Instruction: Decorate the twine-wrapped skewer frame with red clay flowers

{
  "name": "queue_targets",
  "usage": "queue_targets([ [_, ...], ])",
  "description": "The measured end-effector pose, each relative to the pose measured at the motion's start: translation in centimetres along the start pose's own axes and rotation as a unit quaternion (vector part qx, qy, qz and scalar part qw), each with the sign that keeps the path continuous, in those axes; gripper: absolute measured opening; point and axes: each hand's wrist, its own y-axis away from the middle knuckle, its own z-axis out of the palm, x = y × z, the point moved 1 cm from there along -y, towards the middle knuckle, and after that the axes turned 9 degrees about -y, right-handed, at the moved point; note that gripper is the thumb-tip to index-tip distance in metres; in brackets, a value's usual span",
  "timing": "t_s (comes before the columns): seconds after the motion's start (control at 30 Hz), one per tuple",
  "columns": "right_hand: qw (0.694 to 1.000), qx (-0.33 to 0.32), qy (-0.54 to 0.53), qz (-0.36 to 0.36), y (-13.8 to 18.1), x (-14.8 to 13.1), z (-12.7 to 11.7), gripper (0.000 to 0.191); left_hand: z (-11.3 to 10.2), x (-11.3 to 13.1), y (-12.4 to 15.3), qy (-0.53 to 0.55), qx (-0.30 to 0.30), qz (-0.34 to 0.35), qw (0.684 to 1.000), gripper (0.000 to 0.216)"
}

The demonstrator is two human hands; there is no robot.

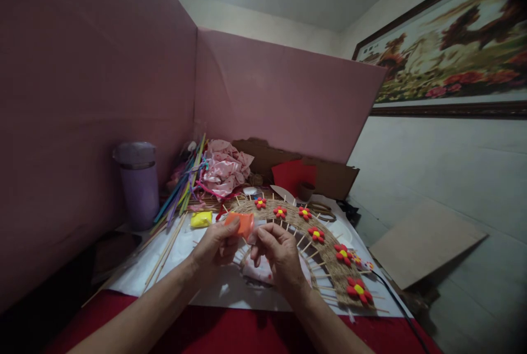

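My left hand (220,244) grips a small packet of orange clay (244,224) between thumb and fingers. The clear plastic end of the packet is pinched by my right hand (278,252). Below and behind my hands lies a woven twine arch (329,249) with thin wooden sticks poking out along both edges. Several red flowers (316,234) with yellow centres sit along the arch. A yellow clay packet (201,219) rests on the white sheet to the left of the orange one. Under my right hand, a pale printed piece (259,270) is partly covered.
A purple lidded cup (139,186) stands at left, beside colourful pipe cleaners (181,195) and crumpled pink fabric (226,164). Scissors (322,211) and red card (293,177) lie at the back. A black cable (397,291) runs along the right. Pink panels (280,96) enclose the table.
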Motion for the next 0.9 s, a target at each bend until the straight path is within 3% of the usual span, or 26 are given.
queue_targets([
  [0.6, 1.0, 0.004, 0.011, 0.008, -0.01, -0.16, 0.18, 0.019, 0.1, 0.14, 0.16, -0.029, 0.0, 0.019, 0.999, 0.042],
  [0.9, 1.0, -0.002, -0.004, 0.023, 0.07, -0.29, 0.33, 0.021, 0.18, 0.21, 0.28, -0.011, -0.011, -0.01, 1.0, 0.047],
])
